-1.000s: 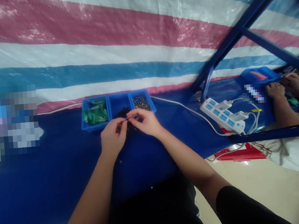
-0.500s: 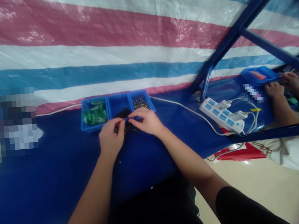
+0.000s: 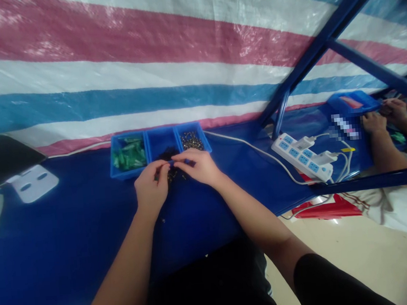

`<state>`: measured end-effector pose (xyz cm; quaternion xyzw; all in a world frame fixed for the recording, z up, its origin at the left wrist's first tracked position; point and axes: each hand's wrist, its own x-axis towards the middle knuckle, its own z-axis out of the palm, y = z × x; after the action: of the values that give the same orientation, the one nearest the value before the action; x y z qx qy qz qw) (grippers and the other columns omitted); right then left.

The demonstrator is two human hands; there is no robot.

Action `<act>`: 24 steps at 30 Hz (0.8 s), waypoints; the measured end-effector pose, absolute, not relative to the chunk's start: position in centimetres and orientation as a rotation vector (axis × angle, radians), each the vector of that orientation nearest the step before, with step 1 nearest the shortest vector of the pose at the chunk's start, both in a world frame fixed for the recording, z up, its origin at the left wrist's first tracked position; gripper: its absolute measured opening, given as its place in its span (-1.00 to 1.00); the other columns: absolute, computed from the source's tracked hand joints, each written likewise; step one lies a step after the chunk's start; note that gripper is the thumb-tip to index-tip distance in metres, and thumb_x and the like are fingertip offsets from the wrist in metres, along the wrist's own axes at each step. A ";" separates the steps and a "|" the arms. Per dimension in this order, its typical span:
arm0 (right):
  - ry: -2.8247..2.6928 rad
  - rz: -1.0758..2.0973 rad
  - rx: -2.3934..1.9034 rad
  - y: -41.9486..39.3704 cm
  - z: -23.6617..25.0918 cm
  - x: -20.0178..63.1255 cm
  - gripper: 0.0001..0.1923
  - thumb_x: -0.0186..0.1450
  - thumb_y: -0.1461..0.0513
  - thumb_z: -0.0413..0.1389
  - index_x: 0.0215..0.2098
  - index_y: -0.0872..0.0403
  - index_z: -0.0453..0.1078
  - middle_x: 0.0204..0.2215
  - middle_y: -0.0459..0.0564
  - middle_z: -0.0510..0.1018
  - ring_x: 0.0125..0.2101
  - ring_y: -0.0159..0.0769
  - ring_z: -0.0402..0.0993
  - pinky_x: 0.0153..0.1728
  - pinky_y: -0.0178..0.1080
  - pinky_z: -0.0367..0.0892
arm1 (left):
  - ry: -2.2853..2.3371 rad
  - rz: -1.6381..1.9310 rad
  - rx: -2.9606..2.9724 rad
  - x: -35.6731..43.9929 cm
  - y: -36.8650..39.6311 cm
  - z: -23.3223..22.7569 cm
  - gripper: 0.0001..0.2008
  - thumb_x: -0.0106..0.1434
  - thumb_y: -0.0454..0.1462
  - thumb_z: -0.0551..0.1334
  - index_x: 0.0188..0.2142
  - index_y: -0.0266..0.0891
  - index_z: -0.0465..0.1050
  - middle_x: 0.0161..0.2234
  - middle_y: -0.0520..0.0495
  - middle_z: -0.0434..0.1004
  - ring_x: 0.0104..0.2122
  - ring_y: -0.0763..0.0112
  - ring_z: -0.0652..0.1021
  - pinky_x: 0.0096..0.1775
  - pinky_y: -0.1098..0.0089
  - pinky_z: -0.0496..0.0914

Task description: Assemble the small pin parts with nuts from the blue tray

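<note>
A small blue part [image 3: 171,162] is pinched between the fingertips of the left hand [image 3: 151,189] and the right hand [image 3: 198,167], both pressed together at their tips, just in front of the blue tray [image 3: 145,145] on the blue-covered surface [image 3: 72,228]. Compared with the picture of a second ago, the two hands have been drawn a little closer to each other and lowered slightly toward the surface, while the part has been kept between them; the change is small, and it is judged that fine work on the one part is being carried on rather than finished. The tray lies at twelve o'clock from the hands, with green pieces [image 3: 129,156] in its nine o'clock compartment, dark pieces [image 3: 166,153] in the middle one, and small metal pieces [image 3: 192,140] in its three o'clock compartment. A few dark pieces lie loose on the surface just under the fingertips. At three o'clock, well apart, a white power strip [image 3: 304,157] with plugs is seen, and beyond it another person's hands [image 3: 375,122] are busy at their own place. At nine o'clock a dark flat object on a white stand [image 3: 33,182] is seen.
</note>
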<state>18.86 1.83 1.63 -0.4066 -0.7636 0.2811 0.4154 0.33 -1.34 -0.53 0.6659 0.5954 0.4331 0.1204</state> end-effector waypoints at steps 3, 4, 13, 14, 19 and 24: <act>-1.881 0.743 -1.013 1.7 1.7 18.7 -0.80 0.39 0.18 0.20 -0.08 0.04 0.60 -0.12 0.02 0.68 -0.17 -0.33 0.60 -0.23 -0.28 0.50 | 1.728 1.267 1.948 0.3 -1.4 -0.5 -0.76 0.39 -0.12 0.19 -0.16 -0.18 0.57 -0.29 -0.06 0.65 -0.30 0.36 0.61 -0.13 0.36 0.45; -1.869 0.751 -1.009 1.7 1.7 18.7 -0.81 0.38 0.18 0.21 -0.09 0.04 0.60 -0.13 0.02 0.68 -0.18 -0.33 0.60 -0.25 -0.29 0.50 | 1.728 1.266 1.942 0.4 -1.4 -0.5 -0.76 0.39 -0.12 0.19 -0.16 -0.18 0.58 -0.29 -0.06 0.66 -0.30 0.36 0.61 -0.12 0.36 0.46; -1.796 0.793 -1.048 1.7 1.9 18.6 -0.82 0.37 0.18 0.22 -0.11 0.05 0.61 -0.14 0.01 0.69 -0.21 -0.34 0.61 -0.27 -0.29 0.50 | 1.699 1.272 1.861 0.6 -1.5 -0.4 -0.76 0.36 -0.11 0.23 -0.12 -0.18 0.57 -0.25 -0.05 0.66 -0.32 0.38 0.63 -0.15 0.35 0.48; -1.798 0.797 -1.043 1.6 1.9 18.6 -0.82 0.37 0.18 0.22 -0.11 0.05 0.61 -0.14 0.01 0.69 -0.21 -0.35 0.61 -0.27 -0.29 0.50 | 1.695 1.274 1.862 0.6 -1.5 -0.5 -0.76 0.37 -0.11 0.22 -0.13 -0.18 0.56 -0.25 -0.05 0.66 -0.32 0.38 0.63 -0.15 0.35 0.48; -1.816 0.809 -1.030 1.5 1.8 18.6 -0.80 0.36 0.18 0.23 -0.09 0.07 0.60 -0.16 0.02 0.69 -0.25 -0.36 0.60 -0.30 -0.32 0.49 | 1.659 1.292 1.843 0.4 -1.3 -0.8 -0.76 0.39 -0.13 0.18 -0.13 -0.20 0.53 -0.30 -0.04 0.65 -0.32 0.40 0.64 -0.16 0.37 0.48; -1.831 0.807 -0.983 1.4 1.8 18.4 -0.81 0.37 0.18 0.21 -0.11 0.07 0.61 -0.16 0.02 0.69 -0.24 -0.36 0.61 -0.31 -0.33 0.49 | 1.633 1.304 1.871 0.4 -1.5 -0.7 -0.79 0.41 -0.15 0.17 -0.15 -0.19 0.53 -0.37 0.01 0.63 -0.36 0.45 0.63 -0.19 0.44 0.46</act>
<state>18.38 1.42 1.77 -0.3958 -0.7374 0.3249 0.4405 0.37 -1.52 -0.69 0.6576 0.5741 0.4582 0.1675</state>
